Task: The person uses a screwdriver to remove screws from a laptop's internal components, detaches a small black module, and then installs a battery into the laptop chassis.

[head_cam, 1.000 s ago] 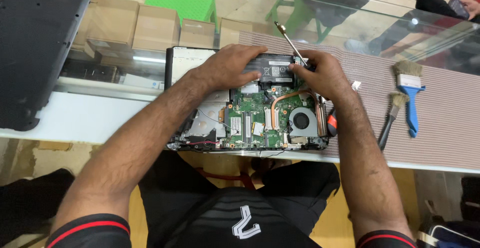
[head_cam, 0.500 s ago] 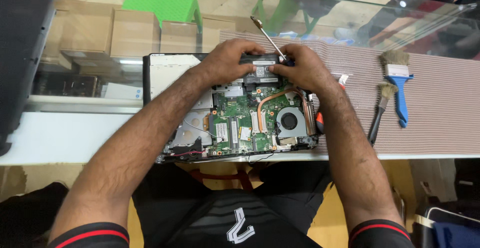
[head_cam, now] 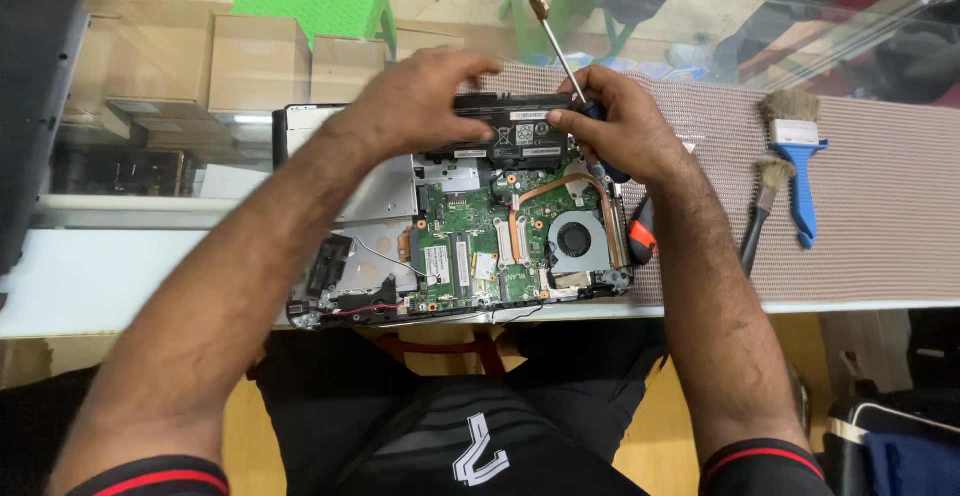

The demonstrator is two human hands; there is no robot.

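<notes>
An opened laptop base (head_cam: 470, 246) lies on the glass counter with its green circuit board, copper heat pipe and fan exposed. At its far edge sits a long black battery (head_cam: 515, 131). My left hand (head_cam: 415, 106) grips the battery's left end. My right hand (head_cam: 620, 126) holds the battery's right end and also clasps a screwdriver (head_cam: 556, 41), whose metal shaft points up and away.
A blue-handled brush (head_cam: 795, 156) and a dark-handled brush (head_cam: 760, 206) lie on the striped mat (head_cam: 870, 216) to the right. A red-and-black tool handle (head_cam: 642, 234) rests beside the laptop. A dark laptop cover (head_cam: 35, 86) lies at the far left. Cardboard boxes (head_cam: 250, 61) show under the glass.
Both hands have shifted on the battery at the laptop's far edge, and more of it shows between them now. The camera view has shifted slightly.
</notes>
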